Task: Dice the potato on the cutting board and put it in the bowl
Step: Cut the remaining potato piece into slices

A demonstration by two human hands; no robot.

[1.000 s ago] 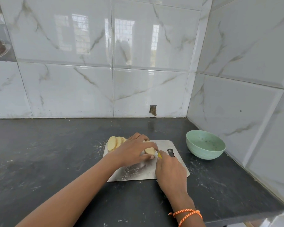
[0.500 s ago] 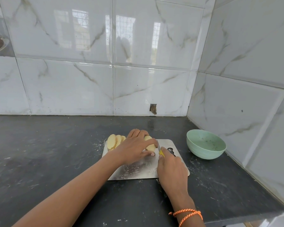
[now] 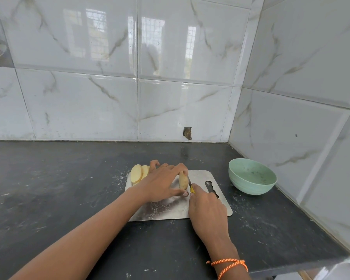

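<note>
On the metal cutting board (image 3: pixel 214 178) a piece of peeled potato (image 3: pixel 182 180) stands on edge. My left hand (image 3: pixel 162 182) grips it from above, fingers over its far end and thumb at its near end. My right hand (image 3: pixel 207 209) holds a knife (image 3: pixel 192 187) with a yellow handle, its blade against the potato's right side. Several cut potato slices (image 3: pixel 138 173) lean together at the board's far left corner, partly hidden by my left hand. A pale green bowl (image 3: pixel 252 179) sits to the right of the board; I see no potato in it.
The board lies on a dark stone counter (image 3: pixel 59 188) in a tiled corner; the right wall (image 3: pixel 311 138) stands close behind the bowl. The counter's front edge (image 3: pixel 291 270) runs near my right wrist. White flecks are scattered around the board.
The knife has moved forward along the potato's right side. My left hand has shifted slightly on the potato piece, and the camera has tilted a little.
</note>
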